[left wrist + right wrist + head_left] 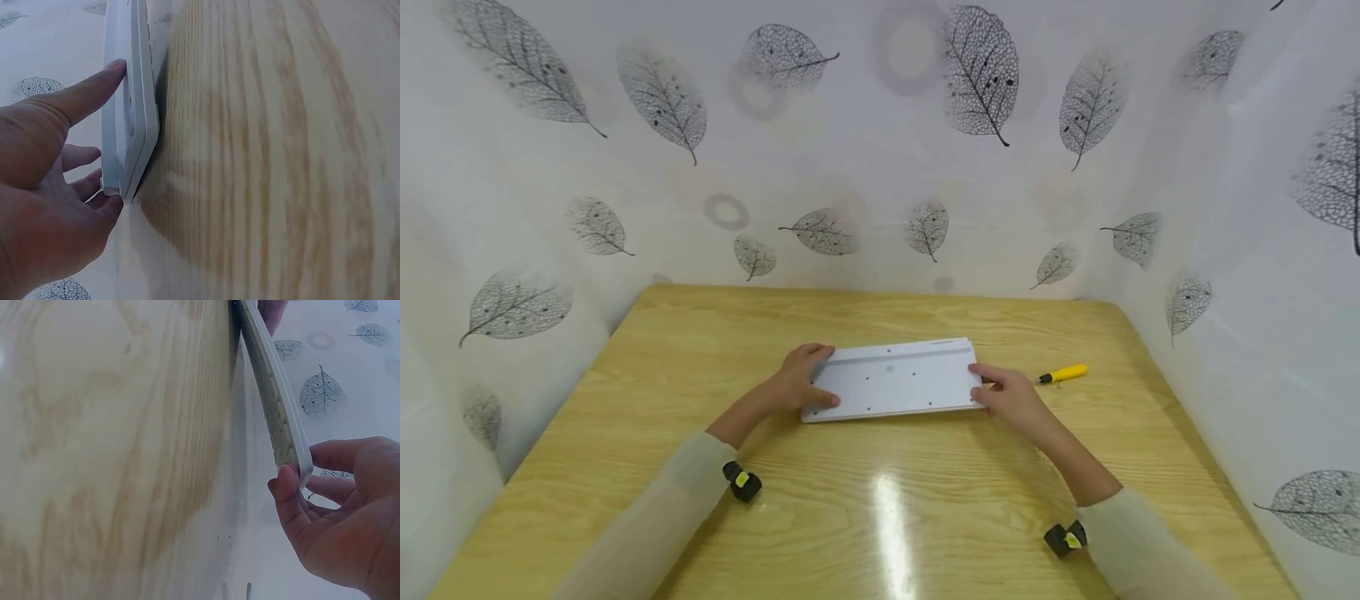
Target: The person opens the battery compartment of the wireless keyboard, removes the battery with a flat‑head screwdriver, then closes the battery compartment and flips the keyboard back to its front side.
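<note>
A white keyboard [895, 385] is held face down over the table, its screw-dotted back upward. My left hand [799, 382] grips its left end, the thumb on the back panel and the other fingers around the far edge and underneath. At the opposite end, my right hand [1009, 395] pinches the keyboard's short edge between thumb and fingers. Keys show along the underside of the keyboard [281, 412] in the right wrist view. From the left wrist view, the keyboard [139, 94] appears edge-on, slightly above the wood.
A screwdriver [1067, 373] with a yellow handle lies on the table just right of my right hand. The wood-grain table [820, 517] is enclosed by a white curtain [865, 167] with leaf prints at the back and sides.
</note>
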The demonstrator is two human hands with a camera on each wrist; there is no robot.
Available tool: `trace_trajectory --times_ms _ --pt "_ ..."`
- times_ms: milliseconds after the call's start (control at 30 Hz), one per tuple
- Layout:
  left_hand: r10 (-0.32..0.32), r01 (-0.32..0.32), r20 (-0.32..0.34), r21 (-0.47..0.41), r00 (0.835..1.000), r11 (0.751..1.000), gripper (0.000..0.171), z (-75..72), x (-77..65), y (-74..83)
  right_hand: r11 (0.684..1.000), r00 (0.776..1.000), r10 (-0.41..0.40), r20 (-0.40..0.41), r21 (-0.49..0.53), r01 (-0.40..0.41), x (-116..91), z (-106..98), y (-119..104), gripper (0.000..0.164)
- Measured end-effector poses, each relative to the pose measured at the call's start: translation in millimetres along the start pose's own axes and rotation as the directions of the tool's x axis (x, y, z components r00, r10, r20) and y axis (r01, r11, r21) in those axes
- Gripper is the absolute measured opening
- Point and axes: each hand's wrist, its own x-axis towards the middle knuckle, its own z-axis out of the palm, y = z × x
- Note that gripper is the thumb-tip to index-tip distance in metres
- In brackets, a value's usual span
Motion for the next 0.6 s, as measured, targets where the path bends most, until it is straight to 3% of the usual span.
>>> trace_trajectory --times_ms 267,600 --pt "0.008 -0.008 0.013 0.013 1.0 1.0 0.093 -6.6 -2.7 -6.3 0.997 0.998 0.063 0.004 -0.055 -0.062 1.7 16.0 -0.3 0.052" --pt "0.001 -0.001 0.038 0.003 0.999 1.0 0.092 -10.8 -1.2 -8.7 0.989 0.997 0.068 -0.029 -0.129 -0.071 -3.0 27.1 -5.6 0.05"
